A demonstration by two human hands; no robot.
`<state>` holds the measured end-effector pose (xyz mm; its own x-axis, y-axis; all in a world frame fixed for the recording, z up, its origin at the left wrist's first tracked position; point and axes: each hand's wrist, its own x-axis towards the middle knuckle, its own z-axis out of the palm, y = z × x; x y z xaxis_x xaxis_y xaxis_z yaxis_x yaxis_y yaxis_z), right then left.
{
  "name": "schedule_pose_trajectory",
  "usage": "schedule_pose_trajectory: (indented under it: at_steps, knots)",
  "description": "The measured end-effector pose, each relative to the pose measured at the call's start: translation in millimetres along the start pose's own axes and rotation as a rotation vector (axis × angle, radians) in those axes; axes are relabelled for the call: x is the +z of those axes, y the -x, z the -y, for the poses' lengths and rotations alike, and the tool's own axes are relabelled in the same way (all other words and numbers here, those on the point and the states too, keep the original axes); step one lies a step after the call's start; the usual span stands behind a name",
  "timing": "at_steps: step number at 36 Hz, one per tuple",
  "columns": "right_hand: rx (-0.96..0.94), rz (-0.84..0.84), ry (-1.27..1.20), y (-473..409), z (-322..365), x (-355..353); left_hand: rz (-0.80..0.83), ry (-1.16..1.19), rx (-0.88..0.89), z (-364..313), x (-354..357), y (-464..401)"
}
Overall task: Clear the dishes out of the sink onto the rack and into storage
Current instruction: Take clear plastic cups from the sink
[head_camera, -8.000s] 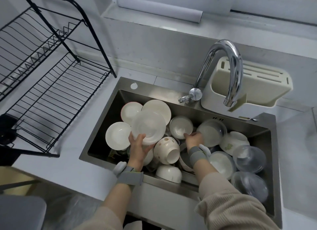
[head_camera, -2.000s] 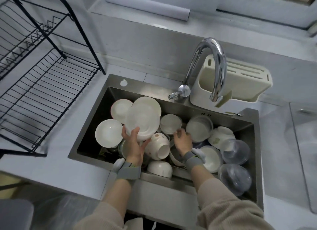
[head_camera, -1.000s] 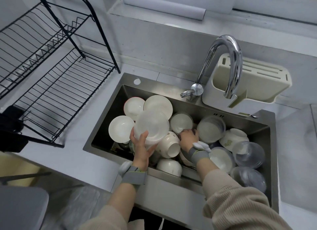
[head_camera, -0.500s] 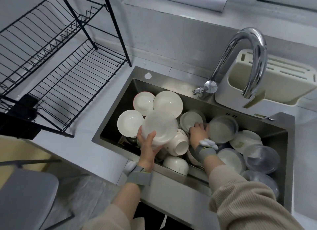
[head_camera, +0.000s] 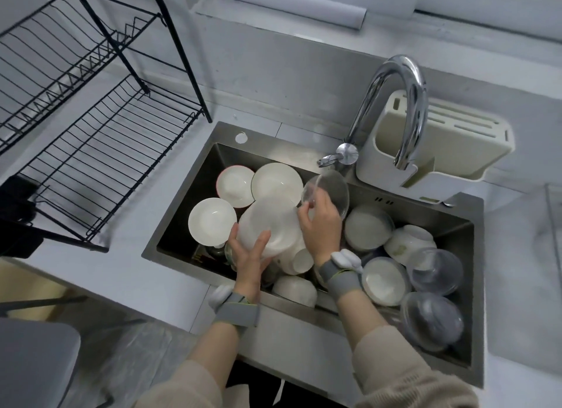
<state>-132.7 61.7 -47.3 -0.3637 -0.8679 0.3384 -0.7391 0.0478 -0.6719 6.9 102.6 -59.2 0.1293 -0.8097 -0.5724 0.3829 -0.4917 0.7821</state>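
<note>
The steel sink [head_camera: 307,311] is piled with white plates, white bowls and clear glass bowls. My left hand [head_camera: 248,255] holds a stack of white plates [head_camera: 269,225] tilted above the pile. Just to its right, my right hand [head_camera: 319,223] grips a clear glass bowl [head_camera: 330,187] by its rim, lifted and tilted on edge. A small white plate [head_camera: 212,221] lies at the sink's left end. The black wire dish rack [head_camera: 100,161] stands on the counter to the left, with both tiers bare.
A chrome faucet [head_camera: 392,103] arches over the sink's back edge, in front of a cream utensil holder [head_camera: 441,152]. Clear glass bowls [head_camera: 431,319] fill the sink's right end. A grey chair seat [head_camera: 33,362] sits at the lower left.
My right hand has taken hold of a clear glass bowl and lifted it up on edge. My left hand still holds the stack of plates. The view has shifted toward the rack.
</note>
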Motion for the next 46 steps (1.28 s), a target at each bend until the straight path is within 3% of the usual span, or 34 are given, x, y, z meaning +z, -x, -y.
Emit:
schedule_pose_trajectory:
  at_steps: [3,9,13,22,30,34,38,42,46]
  knots:
    - [-0.107,-0.007,-0.046,9,22,-6,-0.01,-0.035,0.021,1,3,1]
    - [-0.316,0.253,0.023,36,45,-10,-0.003,0.019,-0.013,-3,5,4]
    - [-0.275,0.325,0.047,46,47,-9,0.056,0.109,-0.043,-3,-1,0]
    - [-0.226,0.466,0.024,34,44,-8,0.106,0.028,-0.053,-7,-1,1]
    - [-0.215,0.509,-0.027,35,53,-2,0.207,0.193,-0.233,-12,-2,-4]
    - [-0.126,0.577,-0.044,30,54,3,0.133,0.174,-0.106,-8,-7,-3]
    - [-0.029,0.597,-0.099,27,55,9,0.066,0.208,-0.095,-9,-10,-6]
    - [0.073,0.549,-0.206,29,52,11,0.029,0.168,-0.082,-13,-5,-9]
    - [0.048,0.466,-0.225,29,44,7,0.026,0.147,-0.077,-15,-3,-9]
